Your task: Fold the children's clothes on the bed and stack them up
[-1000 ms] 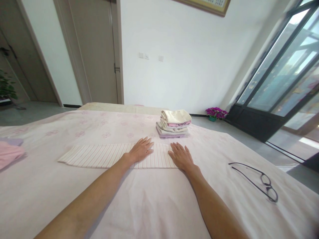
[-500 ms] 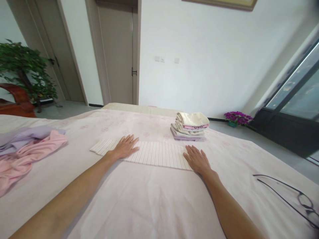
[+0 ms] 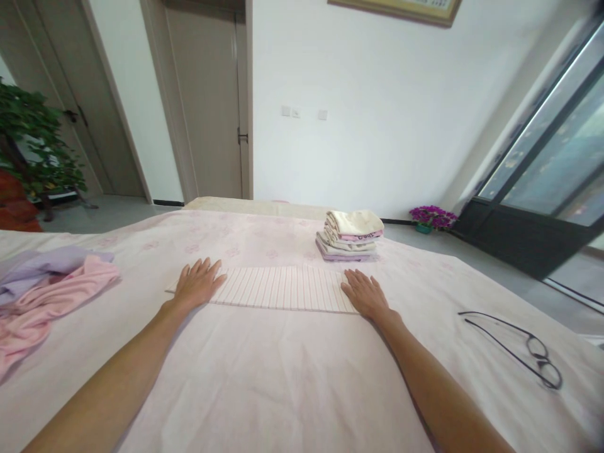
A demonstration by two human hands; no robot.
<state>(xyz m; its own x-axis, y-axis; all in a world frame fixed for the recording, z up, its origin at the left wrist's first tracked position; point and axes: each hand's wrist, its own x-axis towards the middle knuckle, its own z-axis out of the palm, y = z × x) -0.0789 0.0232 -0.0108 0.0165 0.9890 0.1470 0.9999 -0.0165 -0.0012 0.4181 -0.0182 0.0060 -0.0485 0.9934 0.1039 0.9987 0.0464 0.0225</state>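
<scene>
A long, narrow folded striped cloth [image 3: 283,288], cream with thin pinkish stripes, lies flat across the bed in front of me. Near its left end my left hand [image 3: 197,283] rests palm down on it, fingers spread. My right hand [image 3: 367,292] lies flat over the right end, its fingers stretched out too. Both hands press on the cloth without gripping it. Just beyond the right part of the cloth sits a neat stack of folded clothes [image 3: 352,234], with a cream piece on top.
Crumpled pink cloth [image 3: 61,296] and a lavender cloth [image 3: 51,267] lie at the left on the pale pink bed sheet [image 3: 283,377]. Black-framed glasses [image 3: 519,349] rest on the right. Purple flowers [image 3: 433,217] stand on the floor past the bed.
My left hand has slid left along the striped cloth toward its left end. The right hand stays on the right end. The view has turned slightly right.
</scene>
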